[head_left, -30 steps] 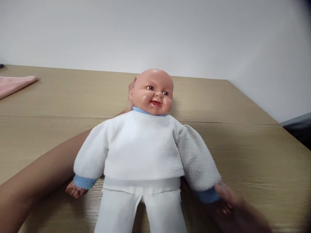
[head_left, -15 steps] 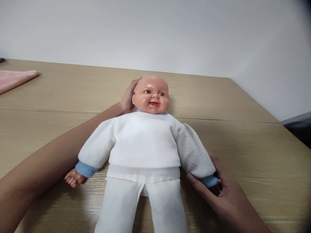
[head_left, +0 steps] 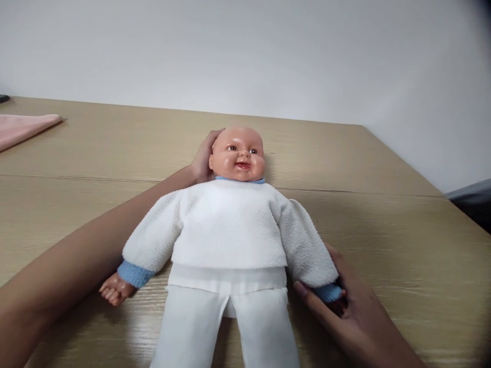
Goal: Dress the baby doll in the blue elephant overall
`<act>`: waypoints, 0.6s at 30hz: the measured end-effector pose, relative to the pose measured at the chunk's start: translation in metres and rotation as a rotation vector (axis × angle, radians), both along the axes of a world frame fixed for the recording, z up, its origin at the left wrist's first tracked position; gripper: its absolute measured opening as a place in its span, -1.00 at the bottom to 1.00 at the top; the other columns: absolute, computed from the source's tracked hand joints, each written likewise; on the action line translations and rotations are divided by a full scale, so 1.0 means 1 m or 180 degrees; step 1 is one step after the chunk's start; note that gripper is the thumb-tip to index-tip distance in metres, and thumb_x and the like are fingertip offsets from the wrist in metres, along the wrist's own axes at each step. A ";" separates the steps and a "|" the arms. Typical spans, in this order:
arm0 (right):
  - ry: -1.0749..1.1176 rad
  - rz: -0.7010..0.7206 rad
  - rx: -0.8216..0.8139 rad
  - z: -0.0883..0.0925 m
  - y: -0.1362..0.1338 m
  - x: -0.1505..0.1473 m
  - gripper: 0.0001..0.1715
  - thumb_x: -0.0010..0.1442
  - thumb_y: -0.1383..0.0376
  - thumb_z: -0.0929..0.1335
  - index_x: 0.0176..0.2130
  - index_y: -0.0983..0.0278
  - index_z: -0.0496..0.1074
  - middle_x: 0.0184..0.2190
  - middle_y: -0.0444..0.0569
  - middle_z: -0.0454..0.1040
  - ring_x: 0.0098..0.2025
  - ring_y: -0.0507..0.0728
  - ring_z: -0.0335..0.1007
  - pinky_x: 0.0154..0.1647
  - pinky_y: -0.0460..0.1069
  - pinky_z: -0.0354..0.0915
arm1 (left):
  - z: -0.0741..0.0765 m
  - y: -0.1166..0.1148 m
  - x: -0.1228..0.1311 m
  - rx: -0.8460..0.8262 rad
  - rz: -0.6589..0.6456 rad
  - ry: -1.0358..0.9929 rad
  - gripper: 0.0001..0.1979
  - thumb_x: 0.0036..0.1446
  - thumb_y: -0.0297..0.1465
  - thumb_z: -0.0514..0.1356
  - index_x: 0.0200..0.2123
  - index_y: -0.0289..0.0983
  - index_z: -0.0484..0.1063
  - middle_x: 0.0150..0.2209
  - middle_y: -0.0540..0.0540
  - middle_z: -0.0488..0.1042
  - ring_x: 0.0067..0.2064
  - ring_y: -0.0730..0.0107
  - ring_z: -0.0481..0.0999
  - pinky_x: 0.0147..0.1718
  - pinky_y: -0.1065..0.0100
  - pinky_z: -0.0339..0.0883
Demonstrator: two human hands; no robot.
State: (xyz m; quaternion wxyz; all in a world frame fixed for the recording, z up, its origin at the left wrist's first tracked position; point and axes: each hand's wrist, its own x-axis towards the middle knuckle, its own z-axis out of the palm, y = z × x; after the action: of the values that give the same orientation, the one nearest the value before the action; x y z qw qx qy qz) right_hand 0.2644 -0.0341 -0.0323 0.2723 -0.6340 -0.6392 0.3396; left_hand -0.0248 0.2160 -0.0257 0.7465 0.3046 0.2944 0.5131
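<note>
A baby doll [head_left: 230, 225] lies face up on the table, its legs toward me and cut off by the lower edge of the view. It wears a white fleece top with blue collar and cuffs, and white trousers. My left hand [head_left: 204, 157] cups the side and back of the doll's bald head [head_left: 240, 156]; most of those fingers are hidden behind it. Around the doll's forearm on the right side of the view, my right hand [head_left: 351, 301] is closed at the blue cuff [head_left: 329, 293], thumb in front and the other fingers largely out of sight.
The wooden table [head_left: 402, 255] has a seam running across it. A pink cloth [head_left: 26, 128] lies at the far left, with a dark object [head_left: 3, 98] behind it. Beyond the table stands a pale wall [head_left: 245, 56]. Something black [head_left: 473, 202] shows past the right edge.
The doll's head has sunk slightly and tipped back a little, with my left hand following. The whole view has shifted marginally. Both hands keep their hold.
</note>
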 end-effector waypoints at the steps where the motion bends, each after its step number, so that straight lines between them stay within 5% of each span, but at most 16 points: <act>1: -0.0043 0.0014 0.0047 0.001 0.000 0.000 -0.23 0.32 -0.09 0.50 0.39 0.09 0.41 0.21 0.12 0.66 0.14 0.39 0.69 0.08 0.15 0.66 | 0.001 0.000 0.001 0.0004 0.0017 0.0004 -0.64 0.40 -0.10 0.28 -0.35 -0.23 0.49 -0.45 -0.06 0.60 -0.15 0.06 0.70 0.16 0.00 0.59; 8: -0.0093 0.0109 0.0118 -0.001 0.002 0.000 -0.27 0.34 -0.08 0.49 0.35 0.12 0.44 0.12 0.13 0.70 0.05 0.40 0.73 -0.01 0.14 0.69 | -0.004 0.005 0.002 0.0020 0.0207 0.0090 -0.68 0.37 -0.12 0.29 -0.37 -0.19 0.45 -0.37 -0.09 0.69 0.08 -0.11 0.68 0.28 -0.03 0.53; 18: -0.0132 0.0129 0.0110 0.000 0.002 0.001 -0.32 0.37 -0.10 0.47 0.33 0.08 0.42 0.09 0.09 0.70 0.04 0.36 0.73 -0.04 0.10 0.69 | -0.013 0.014 0.000 0.0109 0.0097 0.0211 -0.72 0.26 -0.12 0.31 -0.39 -0.17 0.53 -0.36 -0.07 0.72 0.04 -0.08 0.73 0.15 0.08 0.62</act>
State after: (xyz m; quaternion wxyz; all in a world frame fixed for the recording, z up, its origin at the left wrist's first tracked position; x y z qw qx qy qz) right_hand 0.2655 -0.0325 -0.0318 0.2629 -0.6230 -0.6632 0.3208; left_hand -0.0252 0.2297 -0.0382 0.7231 0.3296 0.3148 0.5190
